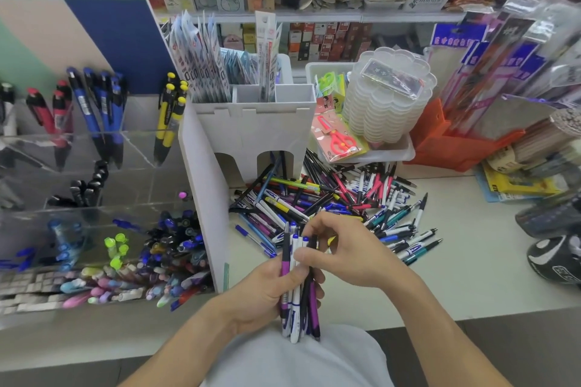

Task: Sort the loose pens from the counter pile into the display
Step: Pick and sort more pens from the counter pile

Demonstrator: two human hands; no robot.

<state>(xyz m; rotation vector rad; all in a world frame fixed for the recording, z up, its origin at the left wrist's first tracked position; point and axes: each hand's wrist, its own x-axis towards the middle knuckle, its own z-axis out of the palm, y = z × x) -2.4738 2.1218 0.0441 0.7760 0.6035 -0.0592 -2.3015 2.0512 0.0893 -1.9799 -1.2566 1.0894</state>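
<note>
A pile of loose pens (333, 201) in many colours lies on the white counter (456, 261), in front of the white holder. My left hand (267, 295) grips an upright bundle of several purple, white and dark pens (298, 302) near the counter's front edge. My right hand (349, 251) is at the top of that bundle, its fingers and thumb pinching the upper ends of the pens. The clear acrylic display (94, 185) stands to the left, with tiers holding red, blue, yellow and pastel pens.
A white divided holder (251, 122) with packaged refills stands behind the pile. A stack of clear plastic trays (386, 100), packaged scissors (339, 138) and an orange bag (440, 138) sit behind right. Dark rolls (553, 236) lie at the right edge. Shelves fill the background.
</note>
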